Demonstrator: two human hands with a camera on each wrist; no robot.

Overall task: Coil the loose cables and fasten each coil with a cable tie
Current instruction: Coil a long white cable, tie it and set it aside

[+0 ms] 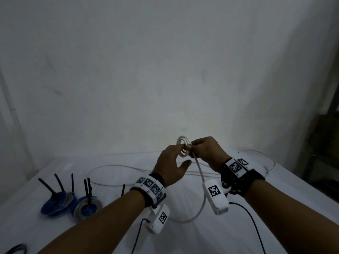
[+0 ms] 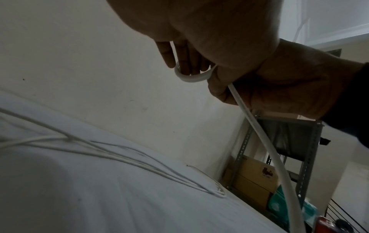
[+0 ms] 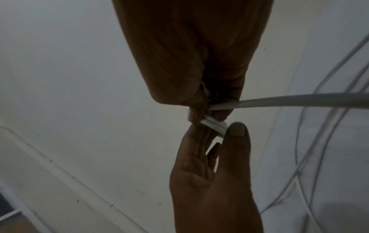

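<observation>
My right hand (image 1: pixel 203 149) pinches white cable coil (image 1: pixel 183 146); left hand (image 1: pixel 171 163) spread, fingers inside loop; tail hangs near.

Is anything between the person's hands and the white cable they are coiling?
Nothing visible does. The right hand already pinches the white cable coil in the air above the table, and the left hand reaches its straight fingers to the loops. The cable's loose tail hangs freely below.
</observation>
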